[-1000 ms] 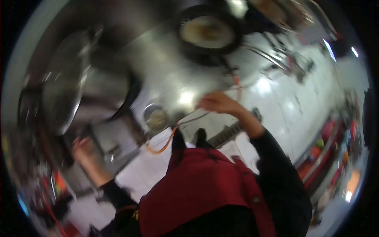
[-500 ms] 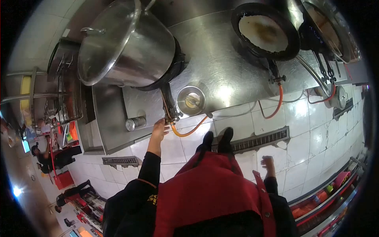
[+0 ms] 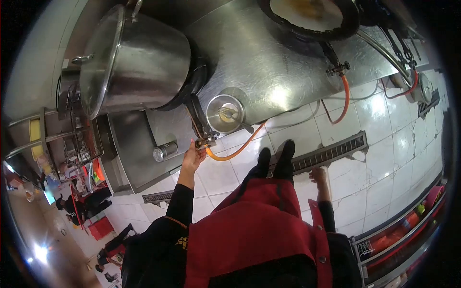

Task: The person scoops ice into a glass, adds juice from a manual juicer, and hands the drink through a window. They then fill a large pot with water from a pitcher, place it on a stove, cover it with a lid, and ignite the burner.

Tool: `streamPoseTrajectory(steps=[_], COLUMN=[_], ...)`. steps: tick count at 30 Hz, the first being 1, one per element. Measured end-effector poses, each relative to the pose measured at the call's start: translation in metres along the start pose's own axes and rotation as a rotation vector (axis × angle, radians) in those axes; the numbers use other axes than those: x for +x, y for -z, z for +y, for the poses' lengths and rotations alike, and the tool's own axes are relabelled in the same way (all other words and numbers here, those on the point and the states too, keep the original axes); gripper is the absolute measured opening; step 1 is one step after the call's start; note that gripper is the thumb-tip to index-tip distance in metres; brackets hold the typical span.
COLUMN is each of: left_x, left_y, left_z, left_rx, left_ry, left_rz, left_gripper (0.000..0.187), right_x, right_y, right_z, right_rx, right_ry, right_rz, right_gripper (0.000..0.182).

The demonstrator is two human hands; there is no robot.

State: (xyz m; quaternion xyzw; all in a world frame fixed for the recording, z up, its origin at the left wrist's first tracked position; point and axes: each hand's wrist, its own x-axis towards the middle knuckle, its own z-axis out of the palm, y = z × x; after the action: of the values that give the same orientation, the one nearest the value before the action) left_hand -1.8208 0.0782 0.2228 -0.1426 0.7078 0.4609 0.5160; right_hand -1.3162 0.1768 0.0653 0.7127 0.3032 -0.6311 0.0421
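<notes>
My left hand (image 3: 192,162) is at the front edge of the steel counter, its fingers closed on the gas valve (image 3: 206,141) of the burner. An orange hose (image 3: 235,152) runs from that valve. Above it, a big lidded stockpot (image 3: 144,62) sits on the burner. Beside the valve stands a small metal pot (image 3: 214,124) with a fork (image 3: 228,113) in it. A metal can (image 3: 165,151) lies on its side left of my hand. My right hand (image 3: 319,176) hangs over the floor, holding nothing, fingers loosely apart.
A dark pan (image 3: 354,21) with pale liquid sits on another burner with its own red hose (image 3: 346,98). A floor drain grate (image 3: 326,152) lies by my feet. Wire baskets (image 3: 86,139) hang at the left. Two people are farther off there. A rack (image 3: 398,233) stands lower right.
My view has shifted, so the stockpot and pan sit farther up and left or partly out of frame. My left hand stays at the gas valve, its fingers now higher on it.
</notes>
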Motion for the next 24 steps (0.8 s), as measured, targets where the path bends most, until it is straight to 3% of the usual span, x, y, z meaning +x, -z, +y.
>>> streamPoseTrajectory(steps=[3, 5, 13, 24], left_x=[0.0, -0.008, -0.001, -0.008], left_y=[0.001, -0.005, -0.004, -0.011], left_z=[0.0, 0.001, 0.002, 0.002], left_rx=[-0.081, -0.162, -0.17, -0.195], left_ry=[0.012, -0.089, -0.057, -0.074], left_rz=[-0.045, -0.004, 0.063, 0.098], left_gripper=[0.045, 0.039, 0.026, 0.023], right_x=[-0.005, 0.001, 0.021, 0.027], right_y=[0.004, 0.013, 0.045, 0.039], right_z=[0.004, 0.02, 0.081, 0.056], right_rx=[0.045, 0.094, 0.094, 0.144], right_ry=[0.007, -0.038, -0.142, -0.057], right_rz=[0.017, 0.021, 0.092, 0.056], right_gripper=[0.024, 0.024, 0.027, 0.03])
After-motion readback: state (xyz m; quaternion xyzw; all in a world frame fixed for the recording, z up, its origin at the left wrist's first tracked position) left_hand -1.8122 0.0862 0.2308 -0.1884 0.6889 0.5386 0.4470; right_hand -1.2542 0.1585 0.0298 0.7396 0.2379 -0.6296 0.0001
